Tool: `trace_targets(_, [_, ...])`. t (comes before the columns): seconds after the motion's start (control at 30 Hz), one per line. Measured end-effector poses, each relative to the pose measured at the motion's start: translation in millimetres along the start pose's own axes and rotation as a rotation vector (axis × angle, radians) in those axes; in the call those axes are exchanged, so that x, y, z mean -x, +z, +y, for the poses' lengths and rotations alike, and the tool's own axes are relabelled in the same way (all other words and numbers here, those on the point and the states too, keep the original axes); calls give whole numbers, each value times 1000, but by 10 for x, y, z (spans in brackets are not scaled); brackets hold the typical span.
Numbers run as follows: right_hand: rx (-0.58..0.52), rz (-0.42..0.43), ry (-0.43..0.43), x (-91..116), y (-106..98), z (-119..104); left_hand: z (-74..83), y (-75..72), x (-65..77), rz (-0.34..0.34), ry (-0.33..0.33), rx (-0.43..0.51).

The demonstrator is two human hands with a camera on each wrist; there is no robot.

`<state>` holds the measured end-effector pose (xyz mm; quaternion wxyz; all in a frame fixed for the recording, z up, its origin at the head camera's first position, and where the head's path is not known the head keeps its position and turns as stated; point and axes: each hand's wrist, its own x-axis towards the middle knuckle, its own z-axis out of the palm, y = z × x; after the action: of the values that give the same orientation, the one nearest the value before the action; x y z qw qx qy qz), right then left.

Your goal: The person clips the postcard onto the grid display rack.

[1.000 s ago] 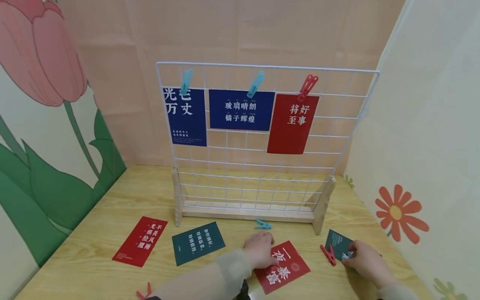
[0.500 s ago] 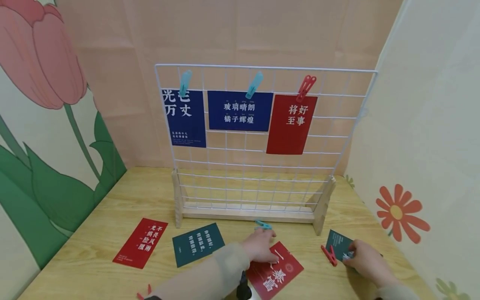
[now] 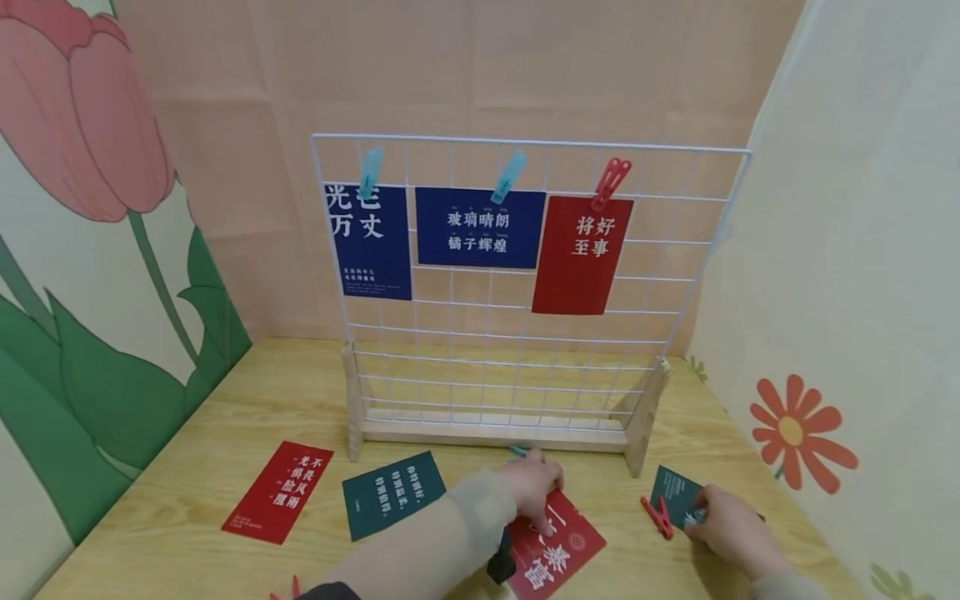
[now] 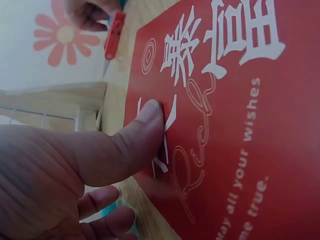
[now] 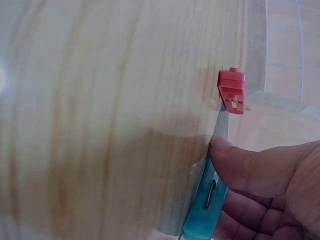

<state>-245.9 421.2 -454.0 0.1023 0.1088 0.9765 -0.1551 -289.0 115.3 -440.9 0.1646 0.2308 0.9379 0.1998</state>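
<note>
My left hand (image 3: pixel 528 490) is at the upper left part of a red card (image 3: pixel 562 554) with white characters. Its thumb lies on the printed face in the left wrist view, and the other fingers curl by the card's edge, partly hidden. A light-blue clothespin (image 3: pixel 517 451) shows just behind that hand. My right hand (image 3: pixel 738 529) pinches another light-blue clothespin (image 5: pixel 207 205) between thumb and curled fingers, low over the table. Directly beside it lie a dark green card (image 3: pixel 675 492), partly covered by the hand, and a red clothespin (image 3: pixel 658 518).
A white wire grid (image 3: pixel 487 325) on wooden feet stands behind. Two blue cards (image 3: pixel 480 227) and a red card (image 3: pixel 581 267) hang there from clothespins. A red card (image 3: pixel 279 492), a green card (image 3: pixel 390 496) and a red clothespin (image 3: pixel 287 588) lie at left.
The red card under my left hand has shifted left and nearer to me. That hand has moved slightly right over the last half second. The right hand stays nearly still.
</note>
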Motion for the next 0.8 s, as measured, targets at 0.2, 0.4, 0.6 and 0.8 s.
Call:
trace_targets(0.2, [1,4,8,-79,52,59,-21,38,-40,23,-25,-72])
trace_targets(0.4, [13,11,-18,-46,29,48,-33,58,-32,57,-37,-105])
trace_targets(0.6, [35,10,-41,25,-18,-19,-50,82,-10,60,-26,-6])
trace_targets(0.8, [35,14,-52,32,10,-19,-79,59,10,38,33,-133])
